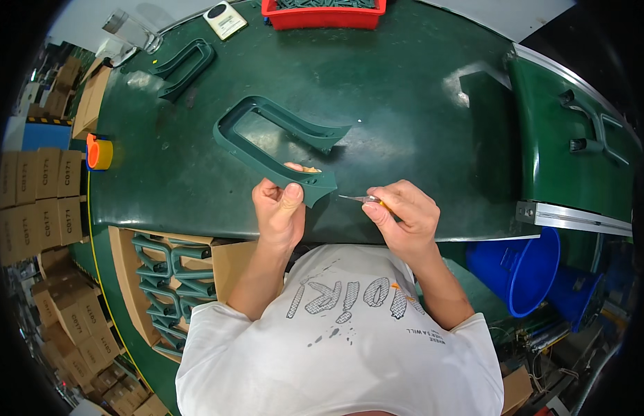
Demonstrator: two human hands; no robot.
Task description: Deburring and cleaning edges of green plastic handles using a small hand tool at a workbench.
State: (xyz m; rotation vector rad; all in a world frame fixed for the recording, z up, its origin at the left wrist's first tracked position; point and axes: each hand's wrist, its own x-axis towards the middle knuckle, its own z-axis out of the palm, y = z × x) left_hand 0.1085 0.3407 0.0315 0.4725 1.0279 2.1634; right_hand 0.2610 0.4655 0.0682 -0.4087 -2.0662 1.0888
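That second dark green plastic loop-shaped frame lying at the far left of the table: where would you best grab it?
Probably one long straight side bar of the dark green plastic loop frame, approached from above. It lies flat on the green table, and its open middle leaves room for fingers to wrap the bar.

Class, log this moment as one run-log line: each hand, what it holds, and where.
left hand: grips green plastic frame by near end | right hand: holds small blade, tip toward frame | surface: green table

Dark green worktable (377, 104) with glare patches; red bin (322, 15) at far edge. Stacked cardboard boxes (37, 201) at left, blue buckets (519, 267) at right, green conveyor (578, 152) beside.
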